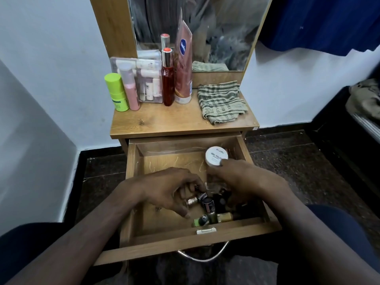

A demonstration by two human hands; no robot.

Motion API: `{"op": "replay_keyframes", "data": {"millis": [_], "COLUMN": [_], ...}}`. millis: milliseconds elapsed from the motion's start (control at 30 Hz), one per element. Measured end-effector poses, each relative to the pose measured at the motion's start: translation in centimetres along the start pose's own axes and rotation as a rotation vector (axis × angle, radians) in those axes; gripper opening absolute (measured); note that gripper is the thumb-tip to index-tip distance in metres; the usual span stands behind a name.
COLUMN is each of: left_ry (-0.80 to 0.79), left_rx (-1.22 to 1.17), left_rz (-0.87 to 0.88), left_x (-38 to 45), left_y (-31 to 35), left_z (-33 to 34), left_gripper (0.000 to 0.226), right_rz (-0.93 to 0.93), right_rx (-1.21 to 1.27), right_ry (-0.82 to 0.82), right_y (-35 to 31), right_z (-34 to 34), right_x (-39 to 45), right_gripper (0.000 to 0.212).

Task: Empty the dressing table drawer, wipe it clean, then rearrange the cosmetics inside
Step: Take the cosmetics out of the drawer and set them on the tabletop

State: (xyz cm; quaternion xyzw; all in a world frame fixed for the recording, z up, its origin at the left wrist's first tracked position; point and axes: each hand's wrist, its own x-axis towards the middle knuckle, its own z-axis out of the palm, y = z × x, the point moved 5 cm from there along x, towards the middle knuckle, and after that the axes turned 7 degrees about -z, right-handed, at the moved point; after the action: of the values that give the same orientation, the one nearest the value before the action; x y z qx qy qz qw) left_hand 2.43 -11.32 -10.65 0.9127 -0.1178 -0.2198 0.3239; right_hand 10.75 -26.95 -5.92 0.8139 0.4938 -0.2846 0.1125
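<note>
Down in the open drawer (131,182), both hands among a huddle of small bottles (207,210) at the front right corner. Left hand (170,188) palm down, fingers curled, fingertips pinching a small dark-capped bottle (200,195) at the top of the huddle. Right hand (240,179) curled round something clear and glassy; hard to tell what exactly, and its grip on it partly hidden. Just past the right knuckles, a white round jar (216,156) with printed lid, touching or nearly touching the thumb; cannot tell whether held. Among the bottles: one with a gold cap (191,201), one dark with a rounded cap (207,202), one green with black cap (200,220), one golden lying on its side (225,217). Drawer floor bare and scratched toward the left and rear.

Up on the dressing table top (164,122), near the mirror (216,31): a lime green bottle (116,92), a pink bottle (129,87) beside it, a clear case of small white tubes (148,81) behind, a tall red bottle (168,79), a pink lotion tube (183,66) leaning on the glass. Well apart to the right, a folded green-striped cloth (221,102).
</note>
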Motion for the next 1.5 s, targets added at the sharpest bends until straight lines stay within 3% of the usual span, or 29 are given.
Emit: {"op": "replay_keyframes", "data": {"millis": [167, 333, 400, 500, 600, 800, 900, 1033, 1200, 1300, 1500], "left_ry": [0.121, 0.184, 0.186, 0.183, 0.158, 0.156, 0.321, 0.483, 0.536, 0.535, 0.471], "left_rx": [0.085, 0.065, 0.015, 0.007, 0.033, -0.024, 0.07, 0.068, -0.042, 0.056, 0.15], "left_rz": [-0.024, -0.04, -0.039, -0.051, -0.039, -0.086, -0.13, -0.198, -0.298, -0.399, -0.437], "left_x": [-0.9, -1.8, -1.8, -1.3, -0.9, -1.4, -1.2, -0.3, 0.9, 0.8, 0.3], "left_y": [-1.2, -1.9, -1.8, -1.7, -1.8, -1.5, -1.7, -3.1, -3.0, -3.6, -4.1], "left_z": [-1.6, -2.4, -2.8, -3.1, -2.6, -3.3, -4.3, -5.0, -5.2, -4.9, -4.6], "left_gripper": [0.069, 0.052, 0.049, 0.053, 0.052, 0.023, 0.036, 0.027, 0.042, 0.037, 0.05], "right_rz": [-0.179, -0.173, -0.091, 0.11, 0.069, -0.107, -0.075, 0.059, 0.107, 0.009, -0.236], "right_rx": [0.132, 0.208, 0.095, 0.081, 0.112, 0.268, 0.363, 0.185, 0.181, 0.172, 0.351], "right_ry": [0.276, 0.416, 0.337, 0.006, -0.13, 0.136, 0.225, 0.411, 0.511, 0.487, 0.498], "right_y": [-2.5, -1.7, -0.6, 0.2, -0.8, -1.4, 0.0, 2.2, 2.7, 1.5, 0.6], "right_z": [0.0, -3.5, -4.2, -1.4, 1.0, -0.2, -1.0, -1.9, -1.8, -1.1, -0.6], "right_x": [2.2, 0.0, -1.4, -2.4, -1.4, 0.4, 0.4, 1.0, 3.3, 5.0, 4.7], "right_gripper": [0.077, 0.056, 0.052, 0.068, 0.073, 0.058, 0.043, 0.027, 0.025, 0.025, 0.051]}}
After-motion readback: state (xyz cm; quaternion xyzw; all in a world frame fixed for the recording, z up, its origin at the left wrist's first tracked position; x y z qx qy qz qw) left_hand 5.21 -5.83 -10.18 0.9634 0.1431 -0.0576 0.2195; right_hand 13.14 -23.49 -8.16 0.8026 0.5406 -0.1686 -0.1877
